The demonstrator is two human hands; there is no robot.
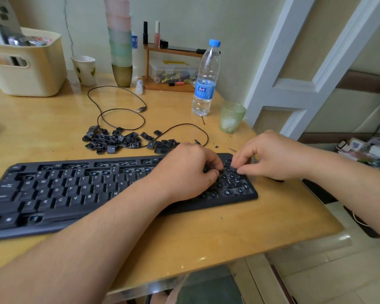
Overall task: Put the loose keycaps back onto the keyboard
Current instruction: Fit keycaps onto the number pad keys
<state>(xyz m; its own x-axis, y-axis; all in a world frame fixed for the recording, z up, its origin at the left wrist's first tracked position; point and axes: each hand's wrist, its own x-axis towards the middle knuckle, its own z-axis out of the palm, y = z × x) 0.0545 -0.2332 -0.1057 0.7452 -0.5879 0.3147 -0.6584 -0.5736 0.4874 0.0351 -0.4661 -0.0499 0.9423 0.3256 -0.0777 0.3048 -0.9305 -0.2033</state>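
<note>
Both my left hand [189, 170] and right hand [270, 159] are curling fingertips over the black plastic keyboard [79, 189]; any pinched keycap is hidden. Small black plastic loose keycaps [119, 140] are probably handling light, stiff; edge grip best.

Two bare forearms w/ fine hair, no sleeves, no rings or watch, left hand [184, 172], right hand [270, 156]

water bottle [205, 84], green glass [232, 117], perhaps empty.

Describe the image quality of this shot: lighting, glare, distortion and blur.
Head view: soft, even daylight with faint shadows; pale glare streaks on the glossy yellow wooden table; wide-angle lens bows the black computer keyboard and tilts the white door frame; left edge smeared; letter legends readable, the pile of loose black keycaps slightly soft.
</note>
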